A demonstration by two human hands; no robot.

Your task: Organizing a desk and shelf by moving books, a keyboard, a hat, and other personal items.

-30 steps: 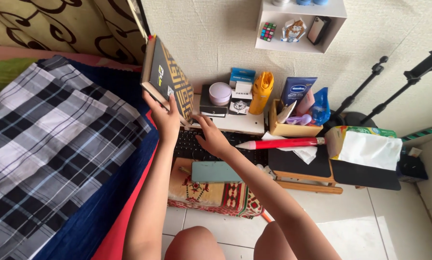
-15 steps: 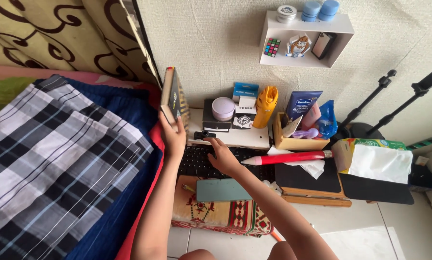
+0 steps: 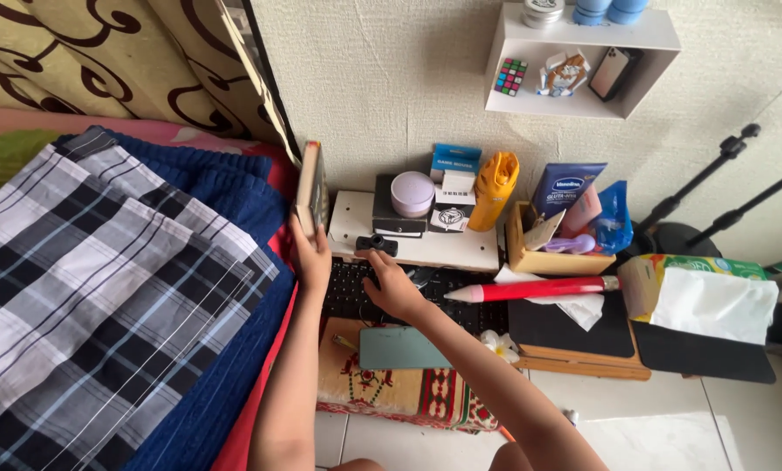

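Your left hand [image 3: 310, 255] grips the book [image 3: 310, 185] by its lower edge, fingers clenched round it; the book stands upright on its end at the left end of the low white bench [image 3: 426, 248], spine side toward the wall, just beside the red edge of the bed. Your right hand [image 3: 392, 283] lies over the black keyboard [image 3: 356, 292] w/ fingers spread & released, tips touching or nearly touching a small black gadget [image 3: 376, 243] on the bench edge; can't tell if it's pinched. Judging by how things lie, the book looks set on end but not let go yet, so releasing it is what's left. Below the keyboard: a teal case [image 3: 404, 347] on a patterned cloth [image 3: 391, 388]. Further out, a big red pencil [image 3: 535, 287] lies across the keyboard's right end. Containers: the wooden box [image 3: 548, 258] holds a tube, a blue packet & small bits; the tissue box [image 3: 644, 281] on its side spills white tissue; the wall shelf [image 3: 574, 103] holds a puzzle cube, a small figure & a phone, w/ jars on top. Checked blanket [image 3: 94, 305] covers the bed at left.
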